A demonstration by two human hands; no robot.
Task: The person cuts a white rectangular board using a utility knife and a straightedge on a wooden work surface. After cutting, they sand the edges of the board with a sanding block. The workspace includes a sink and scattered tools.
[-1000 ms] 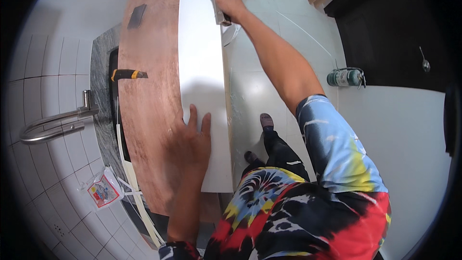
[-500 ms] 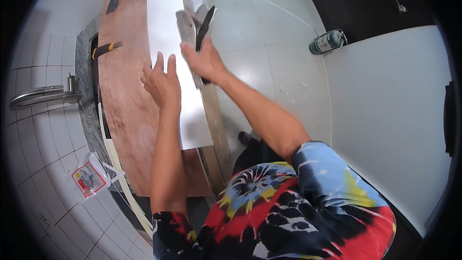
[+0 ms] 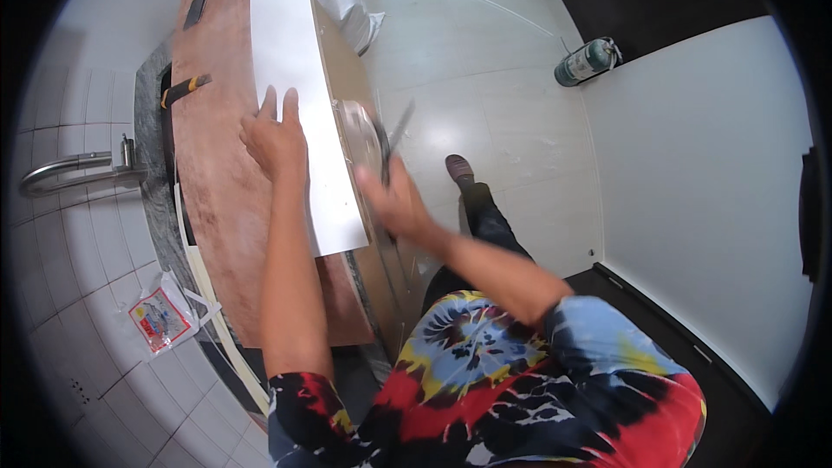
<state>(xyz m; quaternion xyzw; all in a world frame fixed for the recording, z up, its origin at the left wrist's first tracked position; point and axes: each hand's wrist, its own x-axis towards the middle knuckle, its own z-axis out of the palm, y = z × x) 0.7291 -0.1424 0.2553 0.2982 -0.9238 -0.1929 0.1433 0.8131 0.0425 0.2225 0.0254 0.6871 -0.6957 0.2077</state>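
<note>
A long white strip of board [image 3: 299, 43] lies along a reddish-brown wooden panel [image 3: 212, 156]. My left hand [image 3: 276, 137] rests flat on the strip's left part with its fingers apart, pressing on it. By the strip's right edge, my right hand [image 3: 399, 204] grips a hand plane [image 3: 360, 134], a metal body with dark upright parts. The plane is tilted, with its sole towards the board's edge, and motion smears it. Whether it touches that edge I cannot tell.
A black-and-orange tool [image 3: 185, 90] and a dark flat block [image 3: 196, 10] lie on the panel. To the left are a steel faucet [image 3: 82, 172] and a plastic packet [image 3: 162, 319]. A green gas cylinder [image 3: 588, 61] lies at the right, and white plastic bags [image 3: 347, 9] sit beyond the bench.
My right hand has drawn the hand plane towards me along the strip's right edge. The left hand stays on the board. A shoe and leg now show more on the floor.
</note>
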